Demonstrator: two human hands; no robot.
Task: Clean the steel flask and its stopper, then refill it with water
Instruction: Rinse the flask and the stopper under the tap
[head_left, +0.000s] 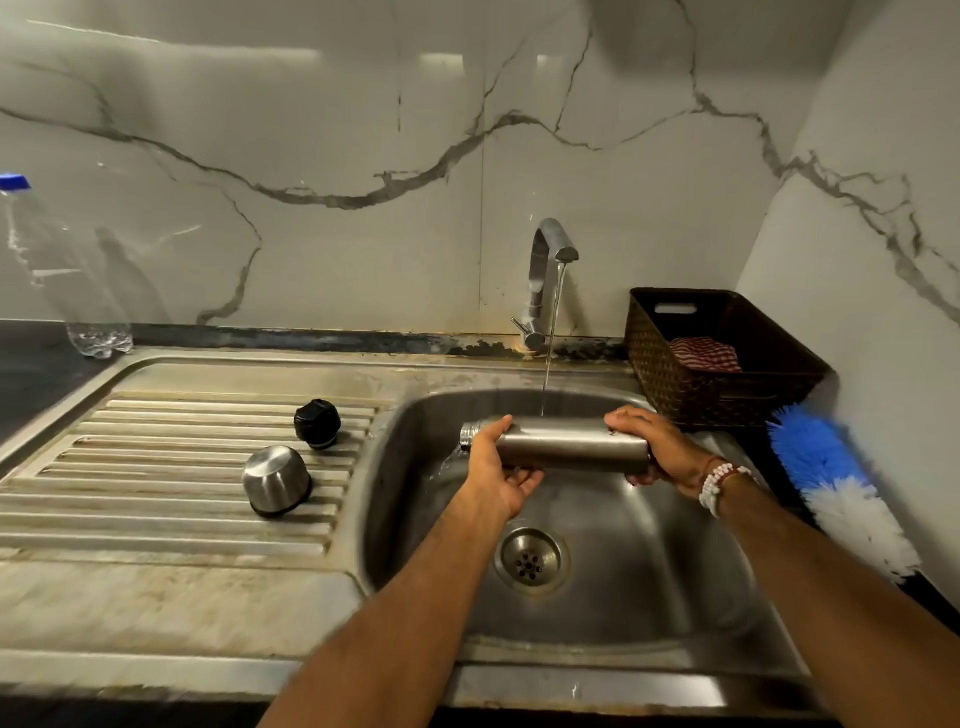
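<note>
The flask (571, 444) lies on its side in the air over the sink (649, 571), held by two hands. There is just one flask, and its open mouth points left.

Far left, one clear bottle (78, 291) with a blue cap stands on the dark counter by the wall. Next comes the ridged board (182, 499). On it sit one steel cup (276, 488), upside down, and one black stopper (317, 423). The two do not touch. Both are near the sink's left edge.

The left hand (498, 467) grips the flask near its neck, thumb over the top and fingers curled under. That arm reaches in from below, almost straight.

One tap (545, 280) stands at the back. One thin line of water (551, 338) falls from it onto the top of the flask. More water spills near the flask's mouth. The flask touches no wall of the sink. There is open room below it, down to the one drain (530, 560).

The right hand (654, 447) wraps around the flask's bottom end, fingers over the top. Its wrist wears beads (719, 486).

Right of the sink, one brown basket (670, 384) sits at the back corner with one striped cloth (704, 354) inside. One blue and white brush (841, 488) lies on the counter just past the sink's right edge.
</note>
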